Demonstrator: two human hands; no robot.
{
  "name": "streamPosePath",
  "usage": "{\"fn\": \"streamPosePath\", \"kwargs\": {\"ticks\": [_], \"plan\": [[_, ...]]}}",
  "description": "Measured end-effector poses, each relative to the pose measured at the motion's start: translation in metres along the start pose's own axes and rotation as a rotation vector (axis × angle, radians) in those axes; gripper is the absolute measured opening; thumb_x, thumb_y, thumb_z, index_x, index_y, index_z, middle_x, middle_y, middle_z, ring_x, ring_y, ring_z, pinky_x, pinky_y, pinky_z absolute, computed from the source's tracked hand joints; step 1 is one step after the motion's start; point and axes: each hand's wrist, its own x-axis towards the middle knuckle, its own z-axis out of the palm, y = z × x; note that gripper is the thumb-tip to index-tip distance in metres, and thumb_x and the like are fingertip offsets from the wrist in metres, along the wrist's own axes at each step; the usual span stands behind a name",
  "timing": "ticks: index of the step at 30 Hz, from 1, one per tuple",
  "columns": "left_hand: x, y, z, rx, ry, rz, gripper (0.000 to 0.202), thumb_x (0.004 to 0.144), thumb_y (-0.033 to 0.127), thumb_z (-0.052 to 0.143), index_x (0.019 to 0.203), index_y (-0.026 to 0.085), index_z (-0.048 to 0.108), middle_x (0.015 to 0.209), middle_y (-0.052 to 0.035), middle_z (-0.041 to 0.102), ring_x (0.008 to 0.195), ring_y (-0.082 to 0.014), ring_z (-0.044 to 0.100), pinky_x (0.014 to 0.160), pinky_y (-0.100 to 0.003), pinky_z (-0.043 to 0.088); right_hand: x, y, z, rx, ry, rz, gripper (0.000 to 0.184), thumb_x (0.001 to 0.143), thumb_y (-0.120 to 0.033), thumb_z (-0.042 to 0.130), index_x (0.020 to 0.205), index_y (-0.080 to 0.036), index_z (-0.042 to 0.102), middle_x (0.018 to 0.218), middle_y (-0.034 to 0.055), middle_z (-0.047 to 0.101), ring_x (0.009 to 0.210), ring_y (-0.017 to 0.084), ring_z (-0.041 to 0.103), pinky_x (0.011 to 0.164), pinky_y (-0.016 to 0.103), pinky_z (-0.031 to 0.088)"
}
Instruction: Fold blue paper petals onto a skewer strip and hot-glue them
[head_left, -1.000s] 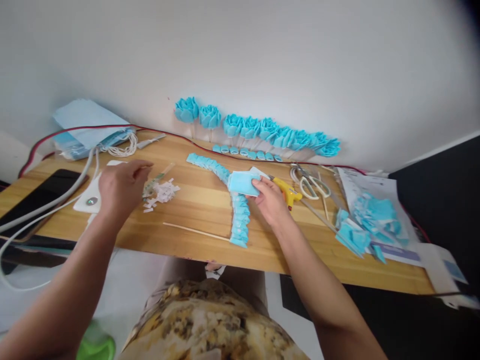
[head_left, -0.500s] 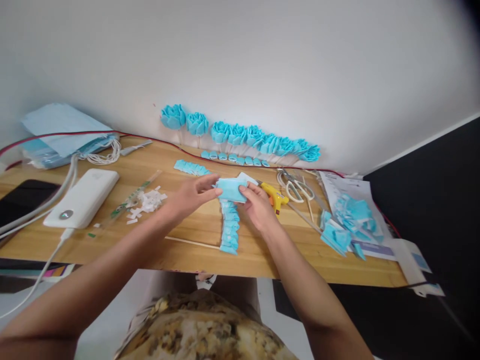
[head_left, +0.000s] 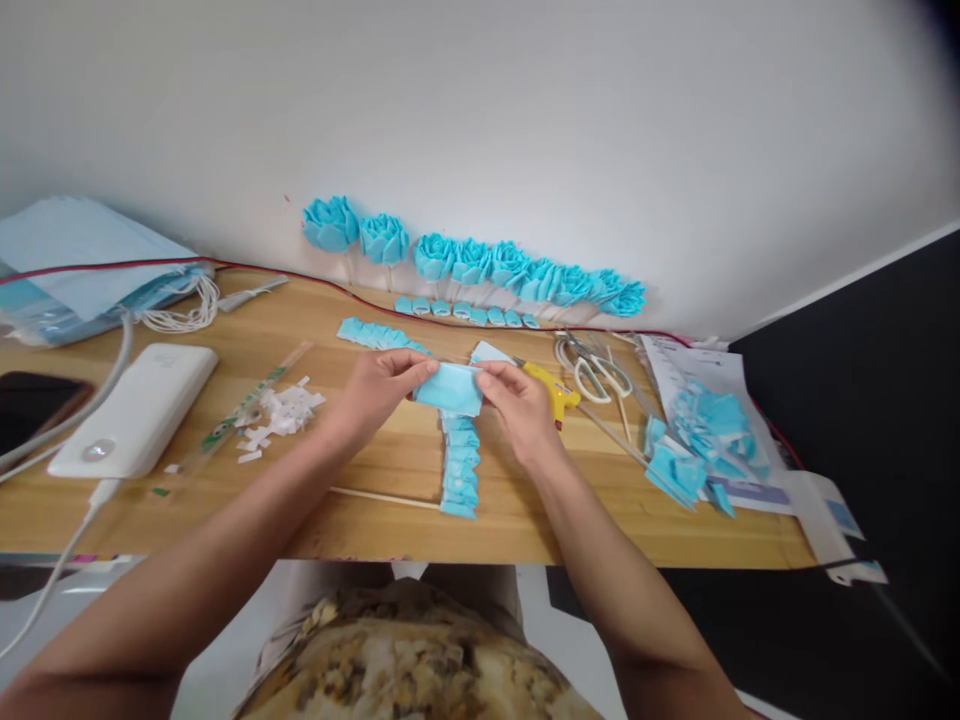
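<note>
Light-blue rect. pc (head_left: 448, 390), x1, pinched btwn L hand (head_left: 381, 392) & R hand (head_left: 523, 405).
Gripped at opp. ends, thumbs atop; held over row of folded blue pcs (head_left: 460, 470) on wooden table (head_left: 517, 530), nr yellow glue gun (head_left: 553, 388); blue flowers (head_left: 471, 261) along wall (head_left: 480, 120).

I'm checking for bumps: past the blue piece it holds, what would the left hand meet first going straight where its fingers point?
Probably the right hand, pinching the opposite end of the blue piece, though depth is hard to judge from this one view.
</note>
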Motion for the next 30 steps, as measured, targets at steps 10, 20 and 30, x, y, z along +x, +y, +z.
{"fn": "streamPosePath", "kwargs": {"ticks": [10, 20, 30], "plan": [[-0.001, 0.001, 0.001, -0.222, -0.106, -0.136, 0.063, 0.061, 0.07, 0.08, 0.084, 0.013, 0.067, 0.068, -0.0033, 0.066, 0.059, -0.0156, 0.062, 0.055, -0.026, 0.043, 0.002, 0.004, 0.0, -0.045, 0.09, -0.074, 0.025, 0.073, -0.045, 0.078, 0.075, -0.022, 0.07, 0.069, -0.0023, 0.063, 0.065, 0.013, 0.055, 0.063, 0.027, 0.048], [-0.002, -0.001, -0.002, 0.011, -0.136, -0.023, 0.039, 0.072, 0.052, 0.074, 0.063, 0.016, 0.064, 0.056, -0.001, 0.061, 0.055, -0.0114, 0.05, 0.058, -0.024, 0.039, -0.008, -0.002, -0.004, -0.393, 0.077, -0.355, 0.032, 0.093, -0.045, 0.063, 0.117, -0.027, 0.073, 0.113, 0.0059, 0.076, 0.106, 0.023, 0.069, 0.098, 0.039, 0.052], [-0.008, 0.0, 0.001, 0.08, -0.273, 0.05, 0.054, 0.087, 0.066, 0.057, 0.067, 0.016, 0.065, 0.063, -0.0033, 0.064, 0.061, -0.0148, 0.057, 0.061, -0.026, 0.045, -0.011, -0.003, 0.004, -0.362, -0.059, -0.237, 0.014, 0.085, -0.037, 0.072, 0.082, -0.023, 0.073, 0.084, 0.0018, 0.075, 0.081, 0.02, 0.067, 0.08, 0.033, 0.053]]}}
